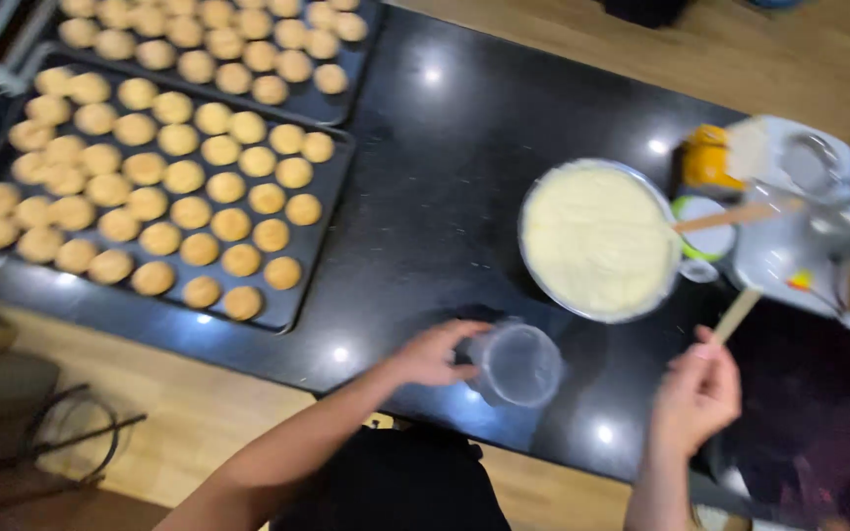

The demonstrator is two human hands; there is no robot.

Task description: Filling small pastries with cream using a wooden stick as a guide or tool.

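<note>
Two dark baking trays (332,162) of round golden cookies fill your black countertop's (445,197) far-left corner. Your left hand (432,354) grips one clear plastic cup (518,366) at the near edge. Your right hand (698,393) pinches one pale wooden stick (737,315) beside one round metal bowl of cream batter (597,239).

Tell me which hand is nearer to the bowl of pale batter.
Right, narrowly. The right hand, holding a flat wooden stick, sits just below the bowl of pale batter's right edge. The left hand grips a clear plastic cup lower left.
</note>
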